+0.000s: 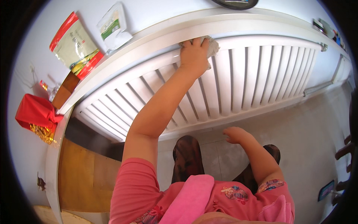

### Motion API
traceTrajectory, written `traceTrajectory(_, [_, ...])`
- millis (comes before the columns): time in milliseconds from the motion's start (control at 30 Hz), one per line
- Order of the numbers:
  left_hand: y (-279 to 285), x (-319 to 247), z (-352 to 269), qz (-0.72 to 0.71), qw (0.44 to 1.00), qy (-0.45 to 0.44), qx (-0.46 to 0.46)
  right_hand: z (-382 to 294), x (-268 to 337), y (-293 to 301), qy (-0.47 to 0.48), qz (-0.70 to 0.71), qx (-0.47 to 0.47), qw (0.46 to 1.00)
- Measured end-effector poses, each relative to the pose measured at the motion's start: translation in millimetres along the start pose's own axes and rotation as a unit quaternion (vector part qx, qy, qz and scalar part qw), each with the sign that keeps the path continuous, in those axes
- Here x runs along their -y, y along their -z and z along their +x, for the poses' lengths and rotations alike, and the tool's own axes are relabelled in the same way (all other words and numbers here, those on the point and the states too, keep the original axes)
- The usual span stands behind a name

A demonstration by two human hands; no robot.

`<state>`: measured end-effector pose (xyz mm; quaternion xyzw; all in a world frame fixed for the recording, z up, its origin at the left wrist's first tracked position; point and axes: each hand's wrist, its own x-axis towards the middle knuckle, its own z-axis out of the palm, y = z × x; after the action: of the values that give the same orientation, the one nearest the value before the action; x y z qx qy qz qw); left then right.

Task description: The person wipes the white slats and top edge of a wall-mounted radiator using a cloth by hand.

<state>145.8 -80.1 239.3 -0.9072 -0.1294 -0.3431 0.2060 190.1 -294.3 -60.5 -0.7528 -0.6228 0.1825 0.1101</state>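
Note:
A white ribbed radiator (237, 81) stands against the wall below a long white shelf (167, 30). On the radiator's top rail, just under the shelf's edge, my left hand (194, 57) presses a crumpled grey cloth (214, 47), its fingers spread over it. My right hand (236, 135) hangs above the floor in front of the radiator, fingers loosely bent, touching nothing.
On the shelf's left part stand a red and cream pouch (75, 42), a white pouch (113, 28), a brown box (65, 89) and a red cloth-wrapped thing (35, 110). A wooden panel (84, 173) is at the left. Pipes (318, 88) run at the radiator's right.

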Motion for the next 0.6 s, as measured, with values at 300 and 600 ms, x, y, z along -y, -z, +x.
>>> traceTrajectory(300, [-19.5, -106.7, 82.5, 0.014, 0.997, -0.049, 0.059, 6.0, 14.0, 19.9, -0.023, 0.006, 0.045, 0.999])
traceTrajectory(600, [-31.0, -97.7, 76.7, -0.057, 0.991, -0.118, -0.006, 9.1, -2.3, 26.4, -0.066, 0.048, 0.044, 0.996])
